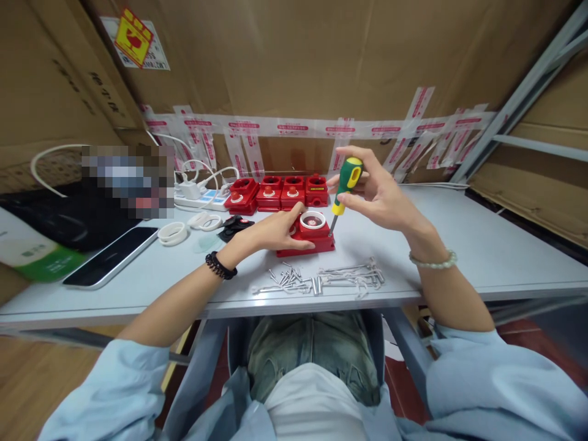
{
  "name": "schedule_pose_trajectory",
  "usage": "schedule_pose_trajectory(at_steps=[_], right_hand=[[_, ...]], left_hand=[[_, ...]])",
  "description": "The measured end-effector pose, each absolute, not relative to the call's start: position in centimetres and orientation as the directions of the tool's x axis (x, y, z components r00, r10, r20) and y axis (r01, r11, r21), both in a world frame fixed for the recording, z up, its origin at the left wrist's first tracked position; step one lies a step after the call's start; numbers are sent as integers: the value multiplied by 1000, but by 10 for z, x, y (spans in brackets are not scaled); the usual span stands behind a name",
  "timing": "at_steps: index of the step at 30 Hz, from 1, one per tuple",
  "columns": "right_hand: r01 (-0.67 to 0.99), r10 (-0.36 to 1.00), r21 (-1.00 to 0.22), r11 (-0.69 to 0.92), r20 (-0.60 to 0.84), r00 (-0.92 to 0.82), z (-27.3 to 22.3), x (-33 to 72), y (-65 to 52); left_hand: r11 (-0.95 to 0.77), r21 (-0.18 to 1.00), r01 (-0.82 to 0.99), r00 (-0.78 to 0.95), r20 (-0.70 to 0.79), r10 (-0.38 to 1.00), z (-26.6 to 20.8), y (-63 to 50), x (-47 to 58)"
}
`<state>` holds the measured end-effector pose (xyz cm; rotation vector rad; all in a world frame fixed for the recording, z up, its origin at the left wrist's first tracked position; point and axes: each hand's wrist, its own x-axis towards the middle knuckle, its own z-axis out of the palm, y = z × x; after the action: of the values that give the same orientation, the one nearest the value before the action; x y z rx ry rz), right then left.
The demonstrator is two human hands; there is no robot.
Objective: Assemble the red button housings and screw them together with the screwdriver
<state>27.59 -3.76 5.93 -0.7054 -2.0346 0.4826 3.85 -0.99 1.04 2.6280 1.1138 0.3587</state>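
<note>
A red box with a white ring (313, 221) on its top lies on the table in front of me. My left hand (287, 229) grips its left side, thumb and fingers around it. In my right hand (374, 193) is a screwdriver (348, 184) with a green and yellow handle, held tilted. Its tip touches the right front corner of the red box. Small screws (289, 275) lie loose just in front of the box, beside thin metal rods with white strings (353, 272) and short metal cylinders (316, 285).
Several red boxes (270, 193) stand in a row behind, near a power strip (193, 199) with white cables. White rings (173, 233), a black pouch-like item (236, 228) and a phone (111, 257) lie at the left. A cardboard wall (294, 61) closes off the back.
</note>
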Motion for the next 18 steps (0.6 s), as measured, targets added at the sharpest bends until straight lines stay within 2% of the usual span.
schedule_pose_trajectory(at_steps=[3, 8, 12, 18], right_hand=[[290, 655, -590, 753, 634, -411, 62, 276, -39], [502, 626, -471, 726, 754, -198, 50, 262, -37], [607, 599, -400, 687, 785, -161, 44, 257, -34], [640, 597, -380, 668, 787, -156, 46, 255, -36]], left_hand=[[-667, 330, 668, 670, 122, 732, 12, -11, 39], [-660, 318, 681, 663, 117, 740, 11, -12, 40], [-653, 336, 679, 659, 115, 744, 11, -12, 40], [-607, 392, 691, 673, -43, 738, 22, -9, 16]])
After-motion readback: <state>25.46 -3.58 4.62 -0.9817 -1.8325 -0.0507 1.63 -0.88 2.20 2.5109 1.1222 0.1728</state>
